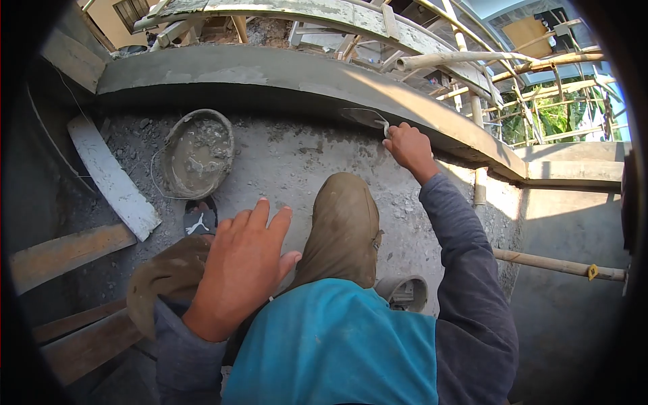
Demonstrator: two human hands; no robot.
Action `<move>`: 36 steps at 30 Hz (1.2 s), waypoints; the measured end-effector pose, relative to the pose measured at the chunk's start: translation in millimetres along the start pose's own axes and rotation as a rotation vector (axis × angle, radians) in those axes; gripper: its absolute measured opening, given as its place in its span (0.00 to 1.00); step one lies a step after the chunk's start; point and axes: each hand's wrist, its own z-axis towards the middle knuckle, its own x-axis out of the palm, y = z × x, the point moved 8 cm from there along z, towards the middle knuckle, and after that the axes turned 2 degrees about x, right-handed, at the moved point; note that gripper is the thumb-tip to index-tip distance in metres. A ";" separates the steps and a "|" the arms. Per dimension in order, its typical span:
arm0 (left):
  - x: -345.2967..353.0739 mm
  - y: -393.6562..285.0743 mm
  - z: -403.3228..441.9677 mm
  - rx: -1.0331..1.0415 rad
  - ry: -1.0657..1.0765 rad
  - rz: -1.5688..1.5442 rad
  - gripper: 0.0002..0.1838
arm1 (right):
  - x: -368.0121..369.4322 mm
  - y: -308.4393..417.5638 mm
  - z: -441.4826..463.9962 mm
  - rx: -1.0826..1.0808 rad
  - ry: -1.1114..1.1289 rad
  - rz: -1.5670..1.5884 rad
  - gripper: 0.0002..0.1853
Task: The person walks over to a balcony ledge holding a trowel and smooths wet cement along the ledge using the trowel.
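My right hand (409, 150) is closed around the handle of a trowel (364, 117). The trowel's blade lies close against the inner face of a low cement wall (270, 75); whether it touches is hard to tell. Held over my left knee, my left hand (246, 260) has its fingers spread and nothing in it. A round bucket (230, 145) of wet grey mortar (197, 155) stands on the floor ahead of that hand, its wire handle hanging to the left side.
A pale board (111, 175) leans at the left, near wooden planks (71, 255). Beside my right hip lies a second bucket (422, 291). A bamboo pole (560, 264) juts in at right. Bamboo scaffolding (466, 67) rises beyond the wall. Rubble dots the concrete floor (283, 158).
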 end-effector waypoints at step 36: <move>7.5 -5.1 4.6 0.057 -0.041 0.058 0.32 | 0.6 -160.7 13.7 0.227 0.189 -0.331 0.15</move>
